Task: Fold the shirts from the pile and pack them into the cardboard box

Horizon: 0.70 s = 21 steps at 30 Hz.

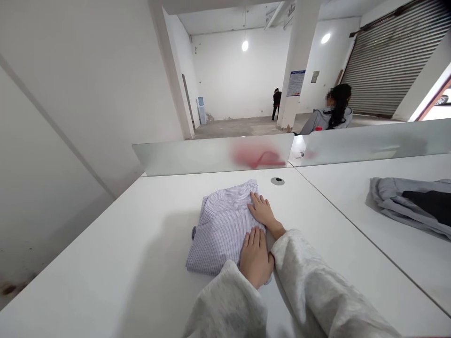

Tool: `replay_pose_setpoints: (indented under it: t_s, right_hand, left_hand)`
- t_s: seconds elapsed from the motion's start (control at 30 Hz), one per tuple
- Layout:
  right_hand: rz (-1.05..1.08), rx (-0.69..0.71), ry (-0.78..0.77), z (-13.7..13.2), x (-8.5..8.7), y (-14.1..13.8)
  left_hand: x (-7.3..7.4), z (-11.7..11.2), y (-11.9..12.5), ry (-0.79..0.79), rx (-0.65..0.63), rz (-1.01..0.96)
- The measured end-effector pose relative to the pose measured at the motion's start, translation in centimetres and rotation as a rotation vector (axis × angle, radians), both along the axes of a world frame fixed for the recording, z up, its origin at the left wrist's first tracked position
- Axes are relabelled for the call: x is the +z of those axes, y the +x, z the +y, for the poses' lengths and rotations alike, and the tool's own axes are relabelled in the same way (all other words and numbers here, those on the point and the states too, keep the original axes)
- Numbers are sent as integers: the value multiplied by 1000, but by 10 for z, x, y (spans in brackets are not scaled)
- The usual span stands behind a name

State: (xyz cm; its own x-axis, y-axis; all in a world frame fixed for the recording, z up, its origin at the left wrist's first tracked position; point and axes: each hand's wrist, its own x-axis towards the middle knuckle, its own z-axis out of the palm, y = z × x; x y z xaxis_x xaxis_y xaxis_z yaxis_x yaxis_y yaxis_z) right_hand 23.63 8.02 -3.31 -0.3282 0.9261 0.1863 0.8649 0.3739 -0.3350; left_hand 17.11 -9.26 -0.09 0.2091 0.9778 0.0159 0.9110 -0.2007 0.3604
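the fingers [252, 240] of the left hand [255, 261] lie flat and open, gripping nothing, on the near edge of a folded white shirt with thin purple stripes [221, 227]. the right hand [262, 211] rests the same way, open and spread on the shirt's right side, just above the left hand. the shirt lies on a white laminate bench [158, 225], near a round dark cable grommet [277, 181]. a rumpled grey garment [391, 199] lies on the adjoining bench to the right. beyond a frosted glass divider [211, 155] sits a person in a grey top [326, 119].
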Motion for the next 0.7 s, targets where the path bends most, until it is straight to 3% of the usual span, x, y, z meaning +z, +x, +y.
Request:
replay_pose_setpoints:
  t_s: [0.27,0.37,0.47,0.57,0.7]
  right_hand:
    - [50,-2,56,-3,2,0]
    - [136,21,195,-6,11,-1]
    - [211,258,294,-12,19,-3]
    - [147,547,200,-19,22,-7]
    - [46,617,108,-22,20,-10]
  left_hand:
    - [-4,-1,-1,32,-5,-27]
    - [-7,0,-2,58,-9,-13]
    - [-9,0,-3,90,-12,5]
    - [-11,0,-4,107,-19,24]
    - [-10,0,-3,103,-19,17]
